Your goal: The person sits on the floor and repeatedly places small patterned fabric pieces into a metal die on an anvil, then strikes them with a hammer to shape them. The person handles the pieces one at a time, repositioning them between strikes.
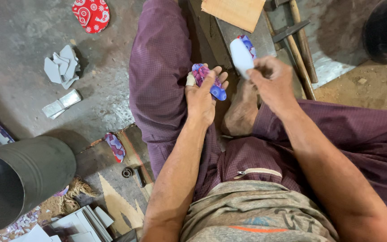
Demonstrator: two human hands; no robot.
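I sit cross-legged in purple trousers on the floor. My left hand (pixel 202 92) holds a small oval piece with a blue, purple and pink pattern (pixel 211 82) across its fingers, and one fingertip is wrapped in pale tape. Just to the right and a little higher, my right hand (pixel 272 80) pinches a similar oval piece (pixel 242 56), its pale underside turned up and a patterned edge showing. The two pieces are apart.
A hammer (pixel 296 45) lies at the top right beside a tan board (pixel 234 11). On the floor at left are a red patterned oval (pixel 91 15), grey cut scraps (pixel 62 66), another patterned oval (pixel 115 147) and a dark cylindrical bin (pixel 21 179).
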